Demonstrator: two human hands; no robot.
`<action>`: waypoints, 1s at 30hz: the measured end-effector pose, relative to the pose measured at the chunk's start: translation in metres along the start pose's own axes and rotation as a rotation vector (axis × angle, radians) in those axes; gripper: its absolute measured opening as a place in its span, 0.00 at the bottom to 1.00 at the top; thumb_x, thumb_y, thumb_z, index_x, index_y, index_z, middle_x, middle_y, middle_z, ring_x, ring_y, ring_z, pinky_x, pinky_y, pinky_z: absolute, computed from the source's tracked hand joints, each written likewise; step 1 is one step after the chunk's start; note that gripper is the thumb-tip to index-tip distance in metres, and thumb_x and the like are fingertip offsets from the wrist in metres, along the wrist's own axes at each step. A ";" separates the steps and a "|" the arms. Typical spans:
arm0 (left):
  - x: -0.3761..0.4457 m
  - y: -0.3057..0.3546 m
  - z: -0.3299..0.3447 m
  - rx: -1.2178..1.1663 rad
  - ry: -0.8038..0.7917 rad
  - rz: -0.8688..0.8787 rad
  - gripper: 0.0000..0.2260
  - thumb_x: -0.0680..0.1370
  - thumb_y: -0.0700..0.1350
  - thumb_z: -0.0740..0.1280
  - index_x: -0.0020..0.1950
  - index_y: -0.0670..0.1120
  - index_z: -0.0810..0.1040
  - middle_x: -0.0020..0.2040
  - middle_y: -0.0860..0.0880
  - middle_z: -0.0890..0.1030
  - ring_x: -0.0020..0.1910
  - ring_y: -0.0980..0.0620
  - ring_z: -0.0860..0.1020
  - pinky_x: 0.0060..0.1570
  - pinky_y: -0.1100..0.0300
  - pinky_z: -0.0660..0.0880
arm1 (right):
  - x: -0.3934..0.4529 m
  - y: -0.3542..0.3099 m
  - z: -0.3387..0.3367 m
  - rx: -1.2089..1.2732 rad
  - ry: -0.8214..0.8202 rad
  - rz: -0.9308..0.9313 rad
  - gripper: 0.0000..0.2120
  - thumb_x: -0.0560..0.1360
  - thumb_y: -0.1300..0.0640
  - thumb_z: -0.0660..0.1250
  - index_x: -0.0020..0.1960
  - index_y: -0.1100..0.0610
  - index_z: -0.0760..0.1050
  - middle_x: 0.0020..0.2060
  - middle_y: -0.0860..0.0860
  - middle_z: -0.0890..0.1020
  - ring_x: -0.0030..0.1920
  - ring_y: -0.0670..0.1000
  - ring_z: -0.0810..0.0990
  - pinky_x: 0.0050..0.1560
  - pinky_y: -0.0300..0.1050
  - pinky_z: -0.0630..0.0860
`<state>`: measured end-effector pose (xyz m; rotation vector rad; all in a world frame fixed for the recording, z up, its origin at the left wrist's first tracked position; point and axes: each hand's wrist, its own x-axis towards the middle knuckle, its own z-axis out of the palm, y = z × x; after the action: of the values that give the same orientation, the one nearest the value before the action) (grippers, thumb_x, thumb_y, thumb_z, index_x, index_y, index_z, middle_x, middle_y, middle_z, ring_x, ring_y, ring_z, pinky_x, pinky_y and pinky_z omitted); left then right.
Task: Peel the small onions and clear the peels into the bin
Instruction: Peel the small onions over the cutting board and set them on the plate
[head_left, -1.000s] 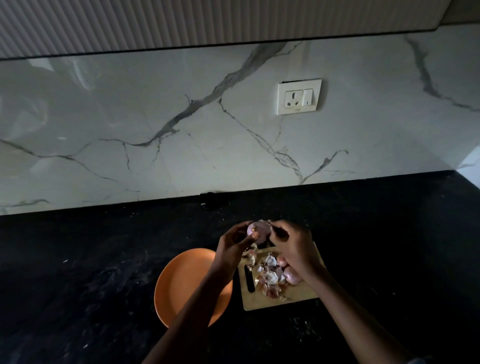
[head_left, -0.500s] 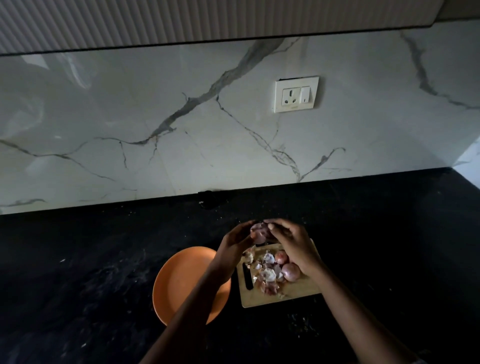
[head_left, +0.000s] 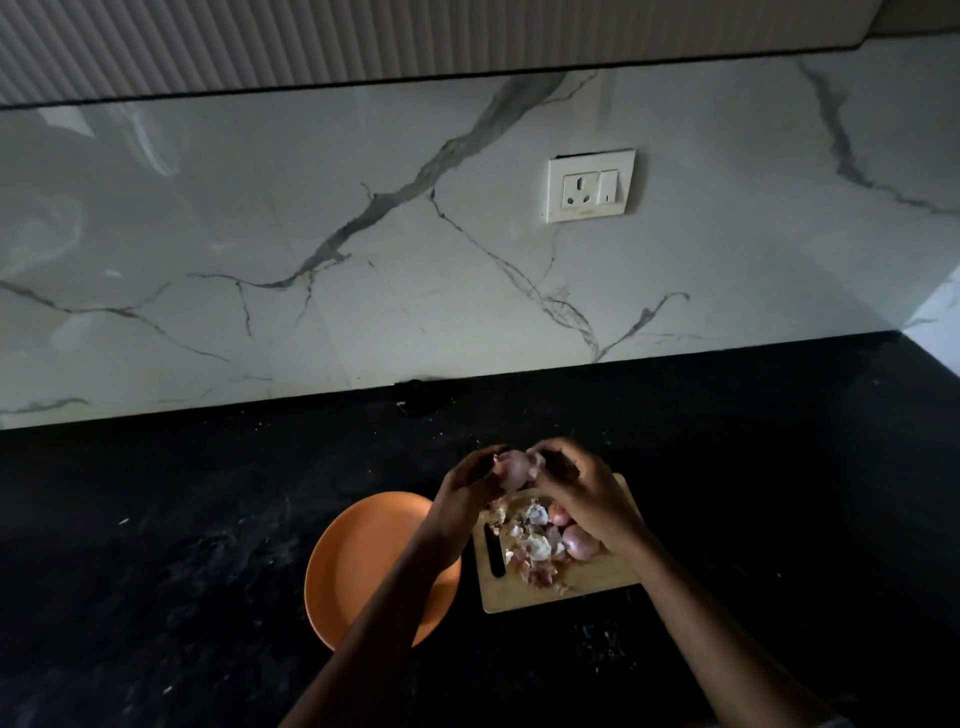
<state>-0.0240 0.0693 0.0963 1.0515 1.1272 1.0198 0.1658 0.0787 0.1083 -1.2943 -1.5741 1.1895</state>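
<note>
Peeling is underway: the left hand (head_left: 462, 493) is gripping a small onion (head_left: 511, 470) above the board's (head_left: 597, 582) 12 o'clock edge while the right hand (head_left: 582, 488) is pinching its skin. Next, probably stripping that skin onto the peels (head_left: 535, 551).

Your plate (head_left: 363, 561) sits on the counter (head_left: 156, 545), just left of the cutting board (head_left: 597, 582). Peels (head_left: 535, 545) and an onion (head_left: 579, 543) lie on the board. Your two hands meet above the board's far edge. The socket (head_left: 589, 185) is on the far wall (head_left: 260, 208).
</note>
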 end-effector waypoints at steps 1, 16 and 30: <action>-0.002 0.002 0.002 -0.035 0.006 -0.009 0.10 0.82 0.39 0.63 0.61 0.47 0.79 0.55 0.47 0.85 0.53 0.52 0.83 0.50 0.60 0.79 | 0.000 0.001 0.000 0.015 0.034 0.004 0.06 0.78 0.54 0.71 0.55 0.49 0.79 0.46 0.46 0.85 0.45 0.40 0.83 0.43 0.35 0.77; 0.005 -0.005 0.009 -0.004 0.072 0.027 0.14 0.75 0.42 0.73 0.60 0.46 0.78 0.55 0.44 0.84 0.55 0.46 0.83 0.51 0.53 0.80 | 0.007 -0.003 0.006 0.006 0.197 0.098 0.07 0.74 0.55 0.75 0.48 0.48 0.77 0.42 0.45 0.84 0.42 0.47 0.84 0.44 0.46 0.79; -0.004 -0.004 -0.007 -0.359 -0.002 -0.141 0.13 0.84 0.42 0.57 0.67 0.40 0.74 0.52 0.46 0.86 0.52 0.49 0.84 0.54 0.57 0.80 | 0.008 0.038 0.003 -0.332 -0.042 0.304 0.14 0.77 0.50 0.71 0.61 0.48 0.77 0.54 0.44 0.82 0.49 0.46 0.83 0.40 0.35 0.73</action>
<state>-0.0313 0.0654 0.0927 0.6778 0.9570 1.0596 0.1712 0.0878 0.0709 -1.7848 -1.6987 1.1733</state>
